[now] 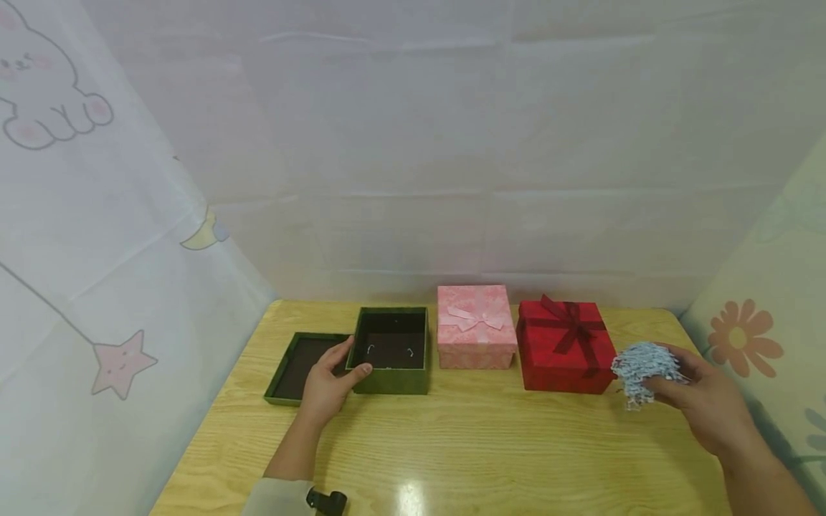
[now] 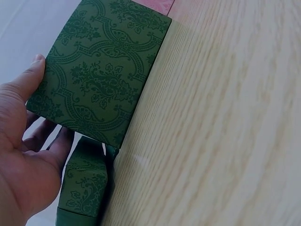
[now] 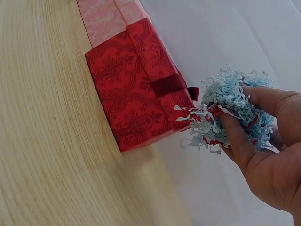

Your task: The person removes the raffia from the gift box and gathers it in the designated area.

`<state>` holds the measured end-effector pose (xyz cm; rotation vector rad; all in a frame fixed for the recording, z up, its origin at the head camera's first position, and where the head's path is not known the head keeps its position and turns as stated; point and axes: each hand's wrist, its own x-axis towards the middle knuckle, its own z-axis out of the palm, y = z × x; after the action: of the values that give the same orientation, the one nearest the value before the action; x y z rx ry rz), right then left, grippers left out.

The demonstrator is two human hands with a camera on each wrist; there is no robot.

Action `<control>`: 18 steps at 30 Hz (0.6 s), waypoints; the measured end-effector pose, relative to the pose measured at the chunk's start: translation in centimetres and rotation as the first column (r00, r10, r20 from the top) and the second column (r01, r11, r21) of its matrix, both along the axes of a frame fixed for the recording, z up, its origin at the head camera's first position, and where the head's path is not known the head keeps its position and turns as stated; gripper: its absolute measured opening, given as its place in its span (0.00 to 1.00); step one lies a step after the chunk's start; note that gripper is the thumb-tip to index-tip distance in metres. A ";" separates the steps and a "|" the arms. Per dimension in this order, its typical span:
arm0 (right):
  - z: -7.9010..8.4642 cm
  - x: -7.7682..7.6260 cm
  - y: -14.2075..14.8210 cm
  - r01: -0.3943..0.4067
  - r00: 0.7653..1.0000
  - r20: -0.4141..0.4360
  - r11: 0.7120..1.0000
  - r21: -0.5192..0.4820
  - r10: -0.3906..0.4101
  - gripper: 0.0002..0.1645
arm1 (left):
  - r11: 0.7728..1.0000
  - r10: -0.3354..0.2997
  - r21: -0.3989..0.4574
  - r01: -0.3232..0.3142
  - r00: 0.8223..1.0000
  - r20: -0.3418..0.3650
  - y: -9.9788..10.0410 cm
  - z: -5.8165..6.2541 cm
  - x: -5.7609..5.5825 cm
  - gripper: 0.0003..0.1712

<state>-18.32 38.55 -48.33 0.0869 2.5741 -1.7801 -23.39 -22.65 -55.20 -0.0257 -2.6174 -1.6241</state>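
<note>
My left hand (image 1: 328,381) grips the left front corner of an open green gift box (image 1: 395,382), thumb on the front and fingers along the left side. A few pale paper shreds (image 1: 409,352) lie on the box's dark bottom. In the left wrist view the patterned front of the box fills the upper left, with the thumb at its edge. Off to the right, my right hand (image 1: 716,401) holds a clump of light blue shredded paper (image 1: 645,369) in the air, near the red box's right side. Red bits show among the blue strands in the right wrist view.
Left of the green box lies its green lid (image 1: 284,380), inner side up, partly behind my left hand. A pink gift box (image 1: 476,355) with a bow and a red gift box (image 1: 561,365) with a dark red ribbon stand closed on the wooden table (image 1: 490,444). Cloth walls surround it.
</note>
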 end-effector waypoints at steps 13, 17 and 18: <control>-1.6 -1.0 1.7 0.055 0.998 0.040 0.998 0.032 -0.057 0.55 | 1.000 -0.003 -0.021 0.003 1.000 -0.006 0.0 0.1 -0.2 0.49; -2.6 -1.3 2.3 0.078 0.997 0.016 0.995 0.068 -0.080 0.53 | 1.000 -0.004 -0.027 0.004 1.000 -0.010 0.0 0.1 -0.1 0.50; -2.8 -1.4 2.4 0.086 0.996 0.017 0.993 0.084 -0.088 0.52 | 1.000 -0.003 -0.029 0.003 1.000 -0.009 0.0 0.1 -0.1 0.50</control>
<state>-19.67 40.97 -51.17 0.2204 2.6691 -1.6881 -23.49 -22.67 -55.10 -0.0388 -2.6350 -1.5838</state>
